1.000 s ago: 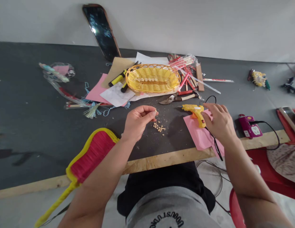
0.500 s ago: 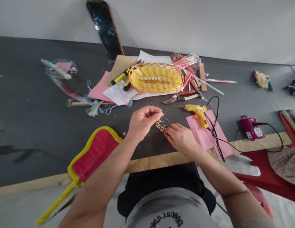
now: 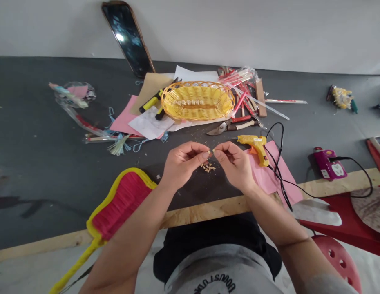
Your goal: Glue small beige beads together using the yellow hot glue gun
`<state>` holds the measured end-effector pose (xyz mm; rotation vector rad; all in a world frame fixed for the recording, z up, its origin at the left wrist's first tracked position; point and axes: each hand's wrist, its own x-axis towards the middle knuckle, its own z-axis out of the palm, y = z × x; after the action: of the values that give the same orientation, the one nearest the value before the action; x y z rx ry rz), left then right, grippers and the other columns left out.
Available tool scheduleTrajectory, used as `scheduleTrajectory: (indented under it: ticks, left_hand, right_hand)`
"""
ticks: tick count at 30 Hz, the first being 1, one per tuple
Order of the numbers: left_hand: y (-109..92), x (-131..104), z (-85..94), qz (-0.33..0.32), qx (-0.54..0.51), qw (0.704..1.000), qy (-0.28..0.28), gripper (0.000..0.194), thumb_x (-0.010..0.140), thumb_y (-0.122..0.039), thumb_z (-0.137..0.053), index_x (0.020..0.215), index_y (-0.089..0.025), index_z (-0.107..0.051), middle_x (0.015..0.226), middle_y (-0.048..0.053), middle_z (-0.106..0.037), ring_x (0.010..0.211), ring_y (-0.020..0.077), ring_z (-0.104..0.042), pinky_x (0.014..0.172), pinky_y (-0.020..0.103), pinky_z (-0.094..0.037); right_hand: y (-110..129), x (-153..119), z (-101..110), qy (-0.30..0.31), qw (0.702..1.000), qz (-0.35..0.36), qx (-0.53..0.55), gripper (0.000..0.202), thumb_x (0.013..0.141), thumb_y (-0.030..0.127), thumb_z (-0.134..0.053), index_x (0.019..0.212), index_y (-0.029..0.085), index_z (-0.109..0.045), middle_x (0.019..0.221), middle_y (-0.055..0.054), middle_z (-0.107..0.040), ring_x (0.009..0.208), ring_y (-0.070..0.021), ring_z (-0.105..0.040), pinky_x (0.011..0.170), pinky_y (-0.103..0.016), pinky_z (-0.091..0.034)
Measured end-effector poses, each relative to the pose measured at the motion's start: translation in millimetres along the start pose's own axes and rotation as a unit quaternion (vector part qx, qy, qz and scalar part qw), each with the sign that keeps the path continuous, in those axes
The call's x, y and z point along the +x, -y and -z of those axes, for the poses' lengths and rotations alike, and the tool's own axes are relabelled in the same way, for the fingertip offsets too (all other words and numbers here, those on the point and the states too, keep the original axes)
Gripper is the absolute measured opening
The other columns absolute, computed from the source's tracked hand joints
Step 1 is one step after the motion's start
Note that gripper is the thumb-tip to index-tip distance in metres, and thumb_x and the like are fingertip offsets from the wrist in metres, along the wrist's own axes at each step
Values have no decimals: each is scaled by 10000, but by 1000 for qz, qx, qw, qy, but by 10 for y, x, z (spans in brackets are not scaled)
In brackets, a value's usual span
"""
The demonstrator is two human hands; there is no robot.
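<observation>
Pinching one pale bit (image 3: 209,152) in my left hand (image 3: 187,163) and a second bit (image 3: 213,151) in my right hand (image 3: 234,164), I hold them close before the basket (image 3: 197,117), probably to see well. Loose pieces (image 3: 207,168) lie there too; the glue gun (image 3: 254,143), right of the basket, seems placed for reaching.

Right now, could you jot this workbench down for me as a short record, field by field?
Left hand: pinching a tiny pale piece
Right hand: pinched nearby, apparently on another tiny piece
Small pile: wooden-looking bits, near both hands
Glue gun: yellow, lying partly on pink paper
Wicker basket: yellow, row of whitish pieces inside
Pruning shears: between basket and glue gun
</observation>
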<state>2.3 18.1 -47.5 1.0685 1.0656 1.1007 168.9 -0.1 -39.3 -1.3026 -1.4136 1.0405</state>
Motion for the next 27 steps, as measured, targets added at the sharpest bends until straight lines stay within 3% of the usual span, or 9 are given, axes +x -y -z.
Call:
scheduleTrajectory:
  ticks: [9,27]
  left_hand:
    - [2,-8,4,-4,16,1000,10,205,713,-353,-871,830,-209,-784,749,28,-756,668,163,-693,643,272,-578]
    - [-44,-23,-13,-22,77,997,1,192,726,-381,-851,815,-220,-794,754,32,-769,670,179,-702,639,287,-582]
  right_hand:
    - [-3,-6,2,18,999,8,42,143,938,327,-637,869,203,-656,817,0,-653,706,-114,-570,653,-254,-461]
    - [-67,5,8,29,999,2,14,197,930,396,-640,877,208,-665,821,-11,-661,726,-136,-595,644,-268,-483]
